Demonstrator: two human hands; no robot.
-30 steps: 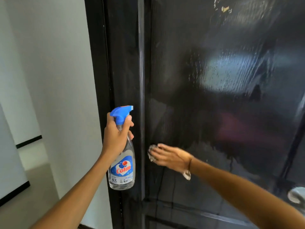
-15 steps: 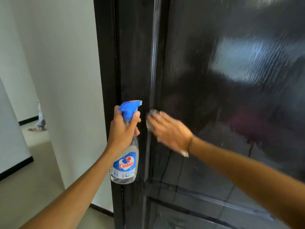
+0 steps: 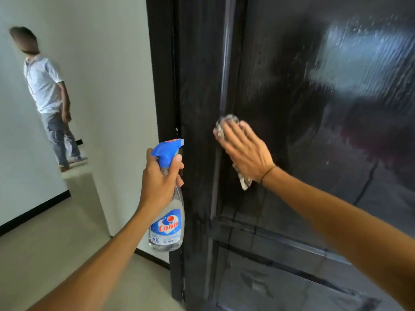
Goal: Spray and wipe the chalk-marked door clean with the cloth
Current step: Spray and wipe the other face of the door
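Wiping step: right hand presses cloth flat on door, left hand grips spray bottle at 9 o'clock; next, probably wipe toward 3.

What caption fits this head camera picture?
Right hand presses a cloth on the black door; left hand holds the spray bottle.
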